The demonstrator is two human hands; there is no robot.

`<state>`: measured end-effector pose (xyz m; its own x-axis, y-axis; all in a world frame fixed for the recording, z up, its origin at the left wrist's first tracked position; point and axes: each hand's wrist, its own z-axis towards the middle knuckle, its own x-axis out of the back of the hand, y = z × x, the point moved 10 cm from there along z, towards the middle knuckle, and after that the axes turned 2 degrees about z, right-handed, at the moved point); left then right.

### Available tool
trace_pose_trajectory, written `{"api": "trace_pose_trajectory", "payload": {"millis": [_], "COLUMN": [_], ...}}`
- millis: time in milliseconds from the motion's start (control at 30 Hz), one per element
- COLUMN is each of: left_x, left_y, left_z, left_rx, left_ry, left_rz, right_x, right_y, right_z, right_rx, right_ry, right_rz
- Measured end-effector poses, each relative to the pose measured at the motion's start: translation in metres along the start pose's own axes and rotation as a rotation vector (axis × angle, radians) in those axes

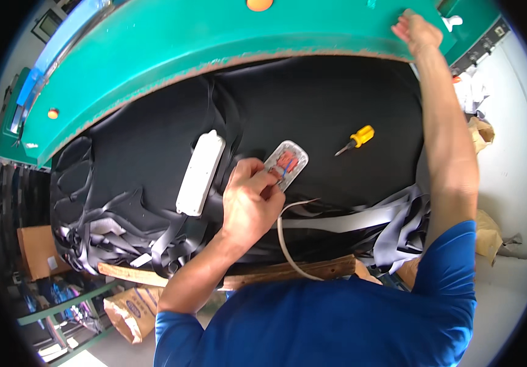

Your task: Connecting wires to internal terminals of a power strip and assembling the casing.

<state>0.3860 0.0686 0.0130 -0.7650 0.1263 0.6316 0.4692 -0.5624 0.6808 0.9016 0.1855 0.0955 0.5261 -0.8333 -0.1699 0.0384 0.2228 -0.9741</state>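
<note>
Black sheet material (312, 104) spread flat under green press head (214, 37), left hand (252, 199) at centre pinching clear cutting die (286, 161) to steady it, right hand (419, 30) at one o'clock flat against green housing for bracing, yellow-handled screwdriver (356, 139) parked nearby at two o'clock.
</note>
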Motion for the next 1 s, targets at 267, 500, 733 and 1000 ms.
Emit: {"api": "trace_pose_trajectory", "payload": {"millis": [267, 500, 733, 1000], "left_x": [0.002, 0.002, 0.0, 0.006], "left_y": [-0.008, -0.011, -0.014, -0.014], "left_z": [-0.006, -0.013, -0.009, -0.01], "left_rx": [0.052, 0.08, 0.109, 0.158], "left_ry": [0.007, 0.004, -0.015, -0.008], "left_rz": [0.033, 0.018, -0.047, -0.071], "right_x": [-0.018, -0.011, 0.0, -0.026], "right_y": [0.006, 0.018, 0.033, 0.086], "right_z": [-0.019, 0.004, -0.056, -0.401], "right_rx": [-0.048, 0.018, -0.143, -0.849], "right_ry": [-0.033, -0.005, -0.529, -0.963], "right_rz": [-0.041, -0.015, -0.036, -0.098]}}
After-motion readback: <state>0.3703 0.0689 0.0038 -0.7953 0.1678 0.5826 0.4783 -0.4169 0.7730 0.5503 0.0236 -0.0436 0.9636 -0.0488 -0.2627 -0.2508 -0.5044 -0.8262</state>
